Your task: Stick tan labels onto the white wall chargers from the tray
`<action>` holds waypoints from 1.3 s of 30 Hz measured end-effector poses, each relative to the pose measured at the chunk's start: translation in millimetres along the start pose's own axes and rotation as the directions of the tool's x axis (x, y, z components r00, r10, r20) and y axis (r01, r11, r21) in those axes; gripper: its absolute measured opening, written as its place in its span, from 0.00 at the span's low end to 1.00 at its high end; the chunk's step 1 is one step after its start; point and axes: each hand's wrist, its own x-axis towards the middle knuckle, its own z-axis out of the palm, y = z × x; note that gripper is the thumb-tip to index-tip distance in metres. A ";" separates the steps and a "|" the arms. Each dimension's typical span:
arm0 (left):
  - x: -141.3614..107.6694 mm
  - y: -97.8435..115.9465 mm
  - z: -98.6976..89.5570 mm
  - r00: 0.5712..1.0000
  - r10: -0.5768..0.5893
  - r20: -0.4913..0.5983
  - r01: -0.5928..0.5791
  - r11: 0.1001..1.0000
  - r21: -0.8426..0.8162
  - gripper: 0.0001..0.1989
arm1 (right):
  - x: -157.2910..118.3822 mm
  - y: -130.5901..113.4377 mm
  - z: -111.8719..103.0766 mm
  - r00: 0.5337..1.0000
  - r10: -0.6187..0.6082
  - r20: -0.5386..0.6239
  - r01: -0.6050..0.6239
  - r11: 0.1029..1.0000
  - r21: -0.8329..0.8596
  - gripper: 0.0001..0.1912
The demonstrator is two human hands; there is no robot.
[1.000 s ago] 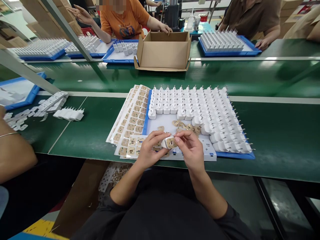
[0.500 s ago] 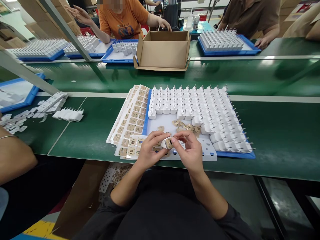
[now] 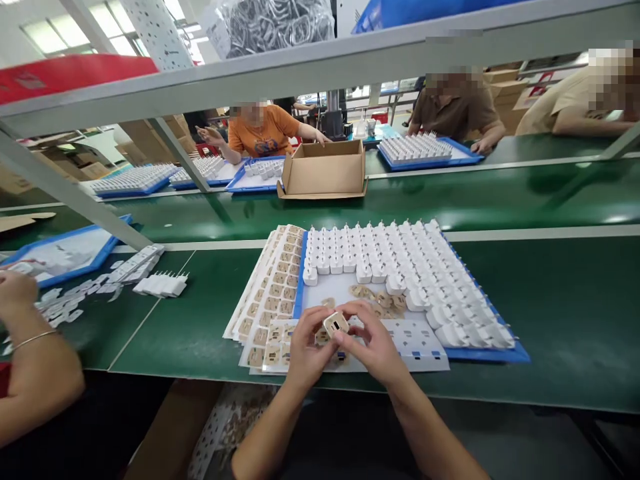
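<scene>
A white charger plug (image 3: 336, 324) is held between both hands, its beige port face with dark slots tilted up toward me. My left hand (image 3: 309, 347) is closed around its left side. The fingers of my right hand (image 3: 374, 343) grip the other side, the thumb at the lower edge of the face. Beneath the hands lies a partly bare sticker sheet (image 3: 420, 340). Just beyond them, loose beige pieces (image 3: 387, 303) rest in a blue-rimmed tray (image 3: 480, 353) beside rows of white chargers (image 3: 400, 253), pins up.
Stacked sheets of beige stickers (image 3: 273, 293) lie along the tray's left side. Farther left are a small group of chargers (image 3: 163, 285) and peeled scraps (image 3: 65, 307), near a co-worker's arm (image 3: 40, 373). An open cardboard box (image 3: 325, 177) stands across the line. A shelf beam (image 3: 250, 77) crosses above.
My view has tilted up, bringing the overhead shelf into sight. The charger's face has turned more toward me, and my right thumb has shifted from the face to its lower edge.
</scene>
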 end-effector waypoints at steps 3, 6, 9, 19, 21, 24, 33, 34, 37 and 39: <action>-3.0 -0.4 1.1 0.999 0.021 -0.032 -0.021 1.000 -0.005 0.17 | -1.9 7.2 2.5 0.999 0.039 -0.006 -0.038 0.988 0.152 0.14; -3.3 1.7 1.5 0.996 0.078 -0.031 -0.076 0.996 0.052 0.19 | -2.3 10.2 8.4 0.994 0.049 -0.093 -0.032 0.982 0.184 0.11; -1.3 5.6 2.2 0.986 0.166 -0.023 -0.162 0.979 0.120 0.21 | -2.0 7.8 15.6 0.985 0.045 -0.165 -0.015 0.984 0.180 0.08; 1.5 9.0 2.5 0.935 0.355 -0.007 -0.342 0.906 0.249 0.25 | -0.7 7.0 24.9 0.968 0.111 -0.224 -0.032 0.944 0.328 0.05; 1.3 7.8 2.5 0.933 0.360 -0.012 -0.345 0.904 0.253 0.24 | -0.2 7.8 24.7 0.967 0.129 -0.221 -0.041 0.931 0.362 0.05; 0.6 6.6 2.7 0.943 0.332 -0.014 -0.320 0.918 0.235 0.23 | 0.0 7.2 24.2 0.964 0.156 -0.216 -0.059 0.916 0.398 0.06; -1.5 4.7 3.4 0.959 0.280 -0.042 -0.269 0.947 0.178 0.22 | -1.8 1.4 27.1 0.945 0.274 -0.180 -0.152 0.854 0.497 0.05; -1.8 4.8 3.3 0.956 0.291 -0.036 -0.280 0.942 0.183 0.22 | -2.0 1.5 27.8 0.942 0.277 -0.187 -0.151 0.852 0.501 0.04; -2.9 5.4 3.1 0.947 0.321 -0.027 -0.310 0.930 0.199 0.24 | -2.9 1.7 29.6 0.938 0.284 -0.197 -0.145 0.842 0.520 0.04; -3.6 5.7 3.1 0.944 0.328 -0.025 -0.316 0.927 0.201 0.25 | -3.4 1.4 30.3 0.936 0.291 -0.199 -0.147 0.835 0.530 0.04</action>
